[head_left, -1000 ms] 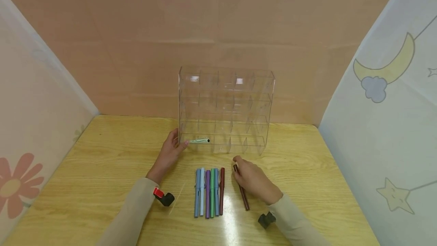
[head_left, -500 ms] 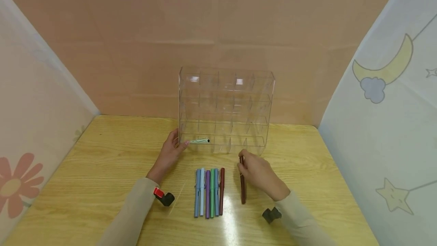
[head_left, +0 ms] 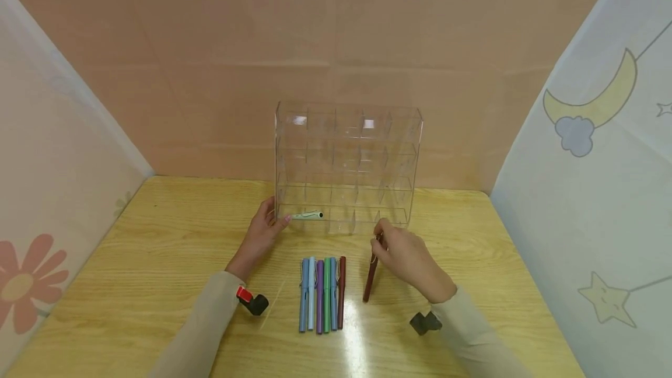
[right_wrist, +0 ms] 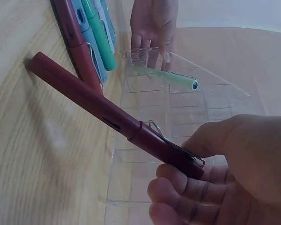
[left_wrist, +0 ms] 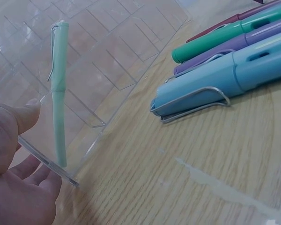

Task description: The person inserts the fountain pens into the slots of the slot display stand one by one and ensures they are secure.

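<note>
My right hand (head_left: 412,252) pinches a dark red pen (right_wrist: 98,103) by its clip end, between thumb and fingers; the pen's other end slants down toward the table. My left hand (head_left: 261,232) grips the left side panel of a clear acrylic rack (head_left: 346,188), thumb in front and fingers behind. A pale green pen (left_wrist: 59,93) stands in the rack's bottom row at the left, beside the left thumb. In front of the rack lies a row of capped pens: blue (head_left: 303,296), light blue (head_left: 311,296), purple (head_left: 319,296), green (head_left: 326,296), another blue and a dark red one (head_left: 342,293).
A wooden table (head_left: 173,249) carries everything. Behind it hangs a brown backdrop (head_left: 210,104), with patterned white panels at the left (head_left: 63,150) and right (head_left: 567,203). Each wrist wears a small black camera.
My right hand has lifted the dark red pen and moved up and right toward the rack, tilting it so its lower end swings left. The left hand has stayed on the rack.
</note>
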The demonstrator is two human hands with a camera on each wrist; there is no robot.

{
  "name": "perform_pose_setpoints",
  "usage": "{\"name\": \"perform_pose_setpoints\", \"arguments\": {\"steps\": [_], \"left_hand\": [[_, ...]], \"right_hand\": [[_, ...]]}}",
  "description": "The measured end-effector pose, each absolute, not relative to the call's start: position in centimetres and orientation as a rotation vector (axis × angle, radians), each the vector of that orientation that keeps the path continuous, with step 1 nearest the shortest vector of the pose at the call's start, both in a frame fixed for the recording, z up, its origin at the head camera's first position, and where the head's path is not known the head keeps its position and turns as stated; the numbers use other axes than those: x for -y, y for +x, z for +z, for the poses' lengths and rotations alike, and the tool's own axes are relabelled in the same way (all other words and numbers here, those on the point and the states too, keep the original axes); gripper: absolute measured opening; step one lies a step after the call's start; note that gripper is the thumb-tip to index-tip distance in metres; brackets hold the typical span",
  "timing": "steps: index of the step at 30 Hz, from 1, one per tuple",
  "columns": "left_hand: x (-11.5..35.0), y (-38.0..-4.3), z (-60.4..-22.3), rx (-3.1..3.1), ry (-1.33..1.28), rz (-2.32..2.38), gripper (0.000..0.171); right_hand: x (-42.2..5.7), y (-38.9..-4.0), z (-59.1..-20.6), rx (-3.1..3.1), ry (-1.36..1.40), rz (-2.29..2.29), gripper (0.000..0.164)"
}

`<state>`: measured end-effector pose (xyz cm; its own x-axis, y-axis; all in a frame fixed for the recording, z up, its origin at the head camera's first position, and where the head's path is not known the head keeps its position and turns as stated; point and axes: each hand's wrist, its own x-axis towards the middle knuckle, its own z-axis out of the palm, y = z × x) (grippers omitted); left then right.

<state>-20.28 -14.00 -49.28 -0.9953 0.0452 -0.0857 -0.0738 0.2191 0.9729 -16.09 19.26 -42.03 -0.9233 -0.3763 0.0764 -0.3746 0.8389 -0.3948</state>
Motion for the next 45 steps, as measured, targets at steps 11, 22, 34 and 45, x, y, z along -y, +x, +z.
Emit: {"name": "perform_pose_setpoints", "arguments": {"steps": [11,22,34,45], "left_hand": [[14.1,-20.4,-49.3,-2.374,-0.027,1.905,0.078],[14.1,-20.5,-49.5,-2.38,-0.008,1.9,0.078],[14.1,-20.3,-49.2,-2.366,0.004,1.914,0.074],[14.1,-20.4,-49.3,-2.358,0.009,1.925,0.074]], "right_hand": [[-19.5,-16.1,-40.6,-3.08,-0.687,-0.602,0.009],[-19.6,-16.2,-39.4,-3.094,-0.676,-0.604,0.009],[-19.9,-16.8,-38.6,-3.162,-0.67,-0.661,0.017],[-19.3,-17.9,-37.7,-3.182,-0.661,-0.835,0.018]]}}
